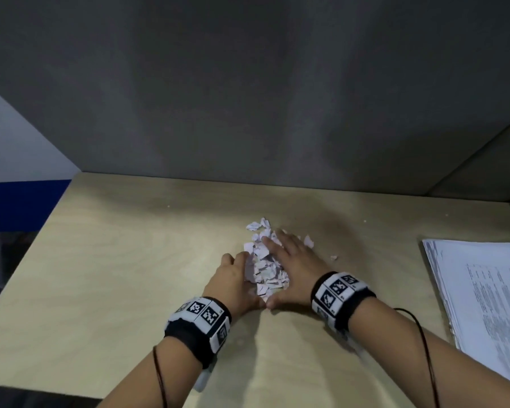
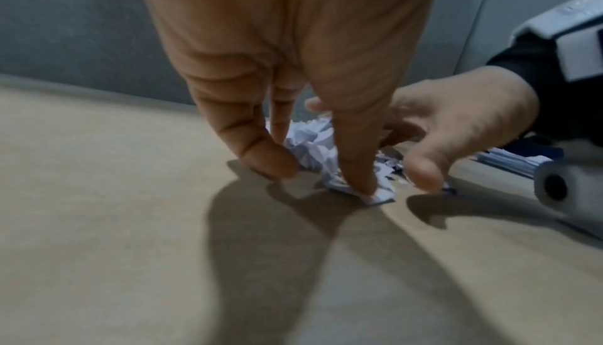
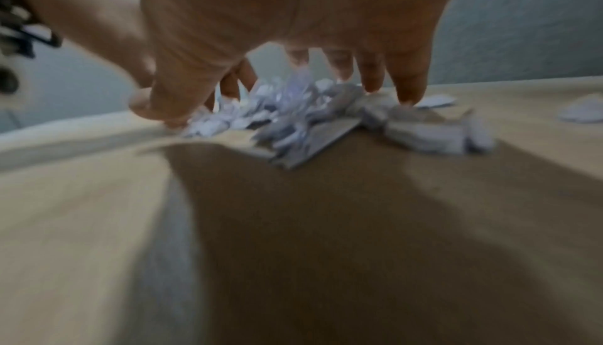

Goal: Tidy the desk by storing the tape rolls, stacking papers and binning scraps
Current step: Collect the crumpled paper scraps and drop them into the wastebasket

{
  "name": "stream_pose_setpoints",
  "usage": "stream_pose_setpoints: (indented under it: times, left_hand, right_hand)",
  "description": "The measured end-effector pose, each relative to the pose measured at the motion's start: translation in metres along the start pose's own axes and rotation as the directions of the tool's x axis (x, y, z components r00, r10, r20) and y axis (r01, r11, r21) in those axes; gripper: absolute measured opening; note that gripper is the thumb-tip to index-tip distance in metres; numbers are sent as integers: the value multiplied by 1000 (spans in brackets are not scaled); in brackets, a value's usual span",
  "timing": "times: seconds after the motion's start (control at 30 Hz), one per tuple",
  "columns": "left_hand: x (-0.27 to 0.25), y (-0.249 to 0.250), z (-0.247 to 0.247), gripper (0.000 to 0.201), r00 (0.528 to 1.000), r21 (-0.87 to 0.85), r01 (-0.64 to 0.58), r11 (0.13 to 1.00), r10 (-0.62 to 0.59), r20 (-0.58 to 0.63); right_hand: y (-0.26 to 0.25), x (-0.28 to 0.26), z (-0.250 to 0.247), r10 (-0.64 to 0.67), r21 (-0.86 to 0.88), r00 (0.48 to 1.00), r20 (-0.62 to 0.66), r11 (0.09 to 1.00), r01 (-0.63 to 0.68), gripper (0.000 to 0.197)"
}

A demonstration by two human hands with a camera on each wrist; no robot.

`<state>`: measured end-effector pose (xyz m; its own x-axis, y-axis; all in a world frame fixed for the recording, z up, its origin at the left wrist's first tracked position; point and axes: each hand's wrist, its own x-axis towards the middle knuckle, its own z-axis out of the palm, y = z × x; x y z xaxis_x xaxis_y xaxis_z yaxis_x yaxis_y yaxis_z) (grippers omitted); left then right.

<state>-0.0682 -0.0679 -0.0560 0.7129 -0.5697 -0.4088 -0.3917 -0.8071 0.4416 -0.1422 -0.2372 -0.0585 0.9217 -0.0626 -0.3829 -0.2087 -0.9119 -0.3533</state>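
Observation:
A heap of torn white paper scraps [image 1: 264, 266] lies mid-desk. My left hand [image 1: 233, 278] stands on edge against the heap's left side, its fingertips [image 2: 267, 162] down on the desk [image 1: 115, 260] and touching the scraps [image 2: 313, 144]. My right hand [image 1: 289, 260] lies over the heap's right side with its fingers [image 3: 408, 87] spread and fairly straight, pressing the scraps [image 3: 326, 123] toward the left hand. The two thumbs nearly meet at the near end of the heap. Neither hand grips anything. No tape rolls are in view.
A stack of printed papers [image 1: 483, 290] sits at the desk's right edge. A couple of stray scraps [image 1: 308, 240] lie just right of the heap. A grey partition [image 1: 248, 98] walls the back; the desk's left edge drops off by a blue panel [image 1: 21, 204].

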Motion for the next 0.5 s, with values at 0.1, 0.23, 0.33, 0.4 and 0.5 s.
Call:
stream_pose_setpoints:
  times: [0.1, 0.23, 0.33, 0.4, 0.5]
  left_hand:
    - [6, 0, 2, 53, 998, -101, 69, 993, -69, -3]
    - [9, 2, 0, 23, 991, -243, 105, 964, -120, -50]
    - [7, -1, -3, 16, 983, -289, 124, 949, -157, -96]
    - [5, -10, -6, 12, 969, -327, 128, 936, -189, -161]
    - [2, -25, -8, 9, 945, -372, 145, 917, -240, -223]
  right_hand:
    - [-11, 6, 10, -32, -99, 999, -8, 995, 31, 134]
    - [-26, 25, 15, -72, -201, 997, -33, 977, 64, 115]
    - [-37, 34, 16, -88, -244, 994, -68, 967, 68, 75]
    - [-39, 37, 14, -98, -252, 993, -72, 965, 77, 59]
    - [-38, 44, 11, -110, -287, 994, -30, 953, 96, 46]
